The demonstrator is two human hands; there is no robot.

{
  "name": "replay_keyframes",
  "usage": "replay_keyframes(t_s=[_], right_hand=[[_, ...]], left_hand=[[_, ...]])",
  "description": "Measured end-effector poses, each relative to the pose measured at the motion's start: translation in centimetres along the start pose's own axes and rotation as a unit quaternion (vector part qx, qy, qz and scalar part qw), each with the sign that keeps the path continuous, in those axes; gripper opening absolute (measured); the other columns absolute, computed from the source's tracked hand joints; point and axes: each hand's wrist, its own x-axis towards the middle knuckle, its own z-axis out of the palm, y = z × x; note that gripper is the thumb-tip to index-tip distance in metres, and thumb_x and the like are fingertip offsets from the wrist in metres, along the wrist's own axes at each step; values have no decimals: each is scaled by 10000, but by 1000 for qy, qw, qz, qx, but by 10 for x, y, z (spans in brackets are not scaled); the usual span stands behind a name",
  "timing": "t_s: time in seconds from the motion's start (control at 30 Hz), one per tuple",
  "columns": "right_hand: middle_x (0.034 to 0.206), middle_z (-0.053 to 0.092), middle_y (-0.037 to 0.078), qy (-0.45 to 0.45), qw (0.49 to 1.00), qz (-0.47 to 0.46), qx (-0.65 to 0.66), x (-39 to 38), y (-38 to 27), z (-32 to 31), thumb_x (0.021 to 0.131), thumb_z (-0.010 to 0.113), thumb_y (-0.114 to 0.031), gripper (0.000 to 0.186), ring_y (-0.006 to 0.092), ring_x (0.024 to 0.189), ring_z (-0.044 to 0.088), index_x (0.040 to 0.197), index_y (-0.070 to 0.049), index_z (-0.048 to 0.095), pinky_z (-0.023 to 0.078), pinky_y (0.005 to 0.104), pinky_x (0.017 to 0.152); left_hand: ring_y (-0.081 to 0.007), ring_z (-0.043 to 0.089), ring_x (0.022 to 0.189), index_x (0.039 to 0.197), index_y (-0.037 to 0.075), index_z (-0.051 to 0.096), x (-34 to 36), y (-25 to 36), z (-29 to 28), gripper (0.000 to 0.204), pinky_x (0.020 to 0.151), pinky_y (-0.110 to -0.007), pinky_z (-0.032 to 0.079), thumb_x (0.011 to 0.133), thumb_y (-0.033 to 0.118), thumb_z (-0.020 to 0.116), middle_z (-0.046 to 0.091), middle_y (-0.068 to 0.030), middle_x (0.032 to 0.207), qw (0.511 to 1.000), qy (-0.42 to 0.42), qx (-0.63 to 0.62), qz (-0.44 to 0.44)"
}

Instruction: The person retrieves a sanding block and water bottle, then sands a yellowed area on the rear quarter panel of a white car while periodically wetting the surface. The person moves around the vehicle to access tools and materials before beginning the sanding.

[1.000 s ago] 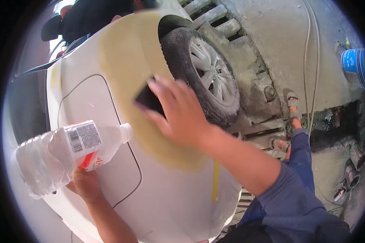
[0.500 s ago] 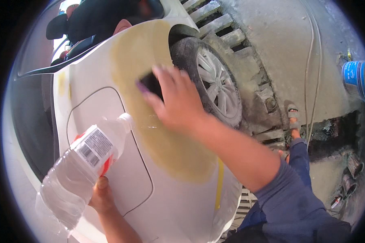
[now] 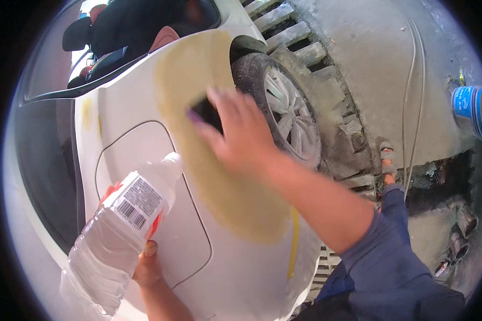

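Observation:
My left hand [image 3: 149,266] is wrapped round a large clear plastic bottle [image 3: 104,249] with a white and red label. The bottle is tilted, its neck up and to the right, over a fuel flap [image 3: 136,140] in the white car panel [image 3: 241,278]. Clear liquid seems to be inside. My right hand [image 3: 242,128] grips a black block with a purple edge [image 3: 205,114], probably a sanding block. It presses the block against a yellowish, filler-like patch [image 3: 238,214] on the panel. The fingers are slightly blurred, and the block's underside is hidden.
A rear wheel [image 3: 289,107] sits right of the patch. Yellow tape [image 3: 294,243] runs down the panel. Beyond are a slatted floor grate [image 3: 294,37], a hose [image 3: 412,80], a blue-labelled bucket [image 3: 468,107] and metal pipes [image 3: 458,243]. A sandalled foot [image 3: 386,152] stands on the floor.
The view has shifted slightly, so car and hands sit a little further right. Small bright streaks beside the bottle's mouth no longer show. Both hands keep their hold.

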Motion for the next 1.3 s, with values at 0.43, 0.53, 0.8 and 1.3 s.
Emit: replay_keyframes(t_s=[0.43,0.53,0.8,1.3], right_hand=[[1315,513,179,14,1000,3,-6,18,1,10,853,706,-321,613,389,1146,510,1352,-42,483,423,496,940],[1399,486,181,-33,999,-36,24,-65,-27,-5,838,731,-296,644,387,1160,506,1374,-49,475,415,491,946],[1346,516,177,-26,999,-28,6,-49,-24,-6,847,720,-311,636,385,1125,530,1367,-43,471,435,499,900],[1325,538,183,7,1000,-21,-8,-21,-7,0,855,711,-351,618,387,1132,530,1336,-31,492,453,496,899]], left_hand=[[-324,499,1316,1471,-23,377,-2,3,5,1110,1069,-467,459,699,635,830,489,-206,1433,999,7,-27,-20],[-317,490,1326,1474,-26,378,-2,6,-10,1108,1074,-473,452,699,621,836,487,-203,1439,999,6,-29,-32],[-323,492,1320,1466,-28,381,-5,9,-2,1120,1074,-489,453,686,633,839,485,-200,1442,998,6,-40,-42],[-358,512,1295,1481,15,310,-3,2,-5,1152,1055,-478,477,687,681,813,482,-234,1420,1000,-4,8,-11]])
